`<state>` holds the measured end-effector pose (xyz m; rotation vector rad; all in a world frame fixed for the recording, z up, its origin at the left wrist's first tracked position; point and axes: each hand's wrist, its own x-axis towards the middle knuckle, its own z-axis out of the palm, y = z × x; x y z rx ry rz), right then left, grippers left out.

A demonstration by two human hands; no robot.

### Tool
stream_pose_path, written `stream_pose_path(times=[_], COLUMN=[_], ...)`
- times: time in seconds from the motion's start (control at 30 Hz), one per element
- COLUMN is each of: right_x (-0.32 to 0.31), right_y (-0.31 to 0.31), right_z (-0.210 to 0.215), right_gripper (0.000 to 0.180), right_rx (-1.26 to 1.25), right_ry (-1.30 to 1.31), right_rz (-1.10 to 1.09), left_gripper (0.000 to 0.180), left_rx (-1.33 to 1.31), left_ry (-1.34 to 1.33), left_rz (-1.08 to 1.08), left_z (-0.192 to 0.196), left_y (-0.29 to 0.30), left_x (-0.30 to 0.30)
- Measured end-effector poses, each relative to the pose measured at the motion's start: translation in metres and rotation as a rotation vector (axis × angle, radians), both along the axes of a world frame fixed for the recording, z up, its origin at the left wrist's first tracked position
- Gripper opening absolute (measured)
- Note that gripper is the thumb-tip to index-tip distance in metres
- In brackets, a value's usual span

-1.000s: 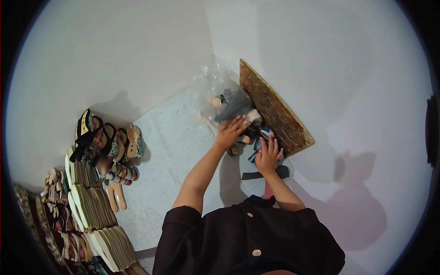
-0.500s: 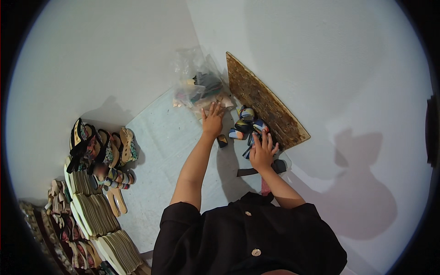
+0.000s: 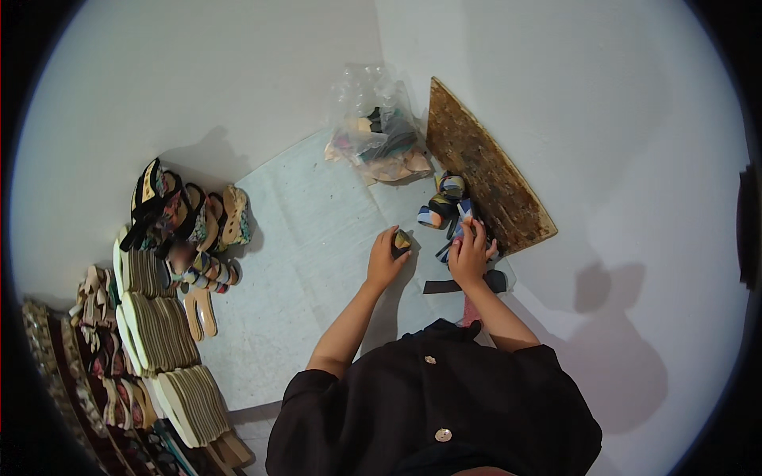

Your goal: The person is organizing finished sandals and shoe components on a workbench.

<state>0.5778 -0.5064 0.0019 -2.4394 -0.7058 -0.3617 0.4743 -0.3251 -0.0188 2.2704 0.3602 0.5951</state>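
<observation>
Head view looks straight down on a person in a dark buttoned shirt [image 3: 444,404] working over a pale floor mat [image 3: 309,238]. Left hand [image 3: 386,258] is curled around a small yellowish-green piece [image 3: 402,240], fingers closed on it, resting on the mat near its middle. Right hand [image 3: 471,252] sits just beside it to the right, fingers closed on a bundle of blue and dark sandal straps [image 3: 456,238]; how firmly it grips cannot be told. A dark strap piece [image 3: 464,284] lies on the mat just below that hand. Just above the right hand lies a small heap of colourful strap parts [image 3: 444,202], touching the edge of a brown, speckled wedge-shaped board [image 3: 484,178] that lies along the mat's right edge. At the mat's far edge, beside the board's narrow end, sits a clear plastic bag [image 3: 377,131] holding mixed sandal parts. Well apart, off the mat's left edge, finished sandals [image 3: 186,214] stand in a cluster, with stacks of pale soles [image 3: 159,333] running toward the lower left corner.
</observation>
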Motion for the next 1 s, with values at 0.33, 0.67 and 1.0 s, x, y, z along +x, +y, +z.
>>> stream_pose_path(times=[0.33, 0.67, 1.0], right_x=[0.027, 0.029, -0.083], right_y=[0.020, 0.026, 0.027], right_z=[0.026, 0.033, 0.017], right_gripper=[0.050, 0.043, 0.029], right_rx=[0.000, -0.266, 0.136], right_ry=[0.016, -0.050, 0.378], right_rz=[0.088, 0.163, 0.722], left_gripper=[0.053, 0.051, 0.055], left_rx=[-0.570, -0.198, -0.074], left_ry=[-0.069, 0.059, 0.160], left_rz=[0.191, 0.330, 0.483], left_z=[0.012, 0.016, -0.006], left_y=[0.002, -0.011, -0.032], left_x=[-0.051, -0.113, -0.166])
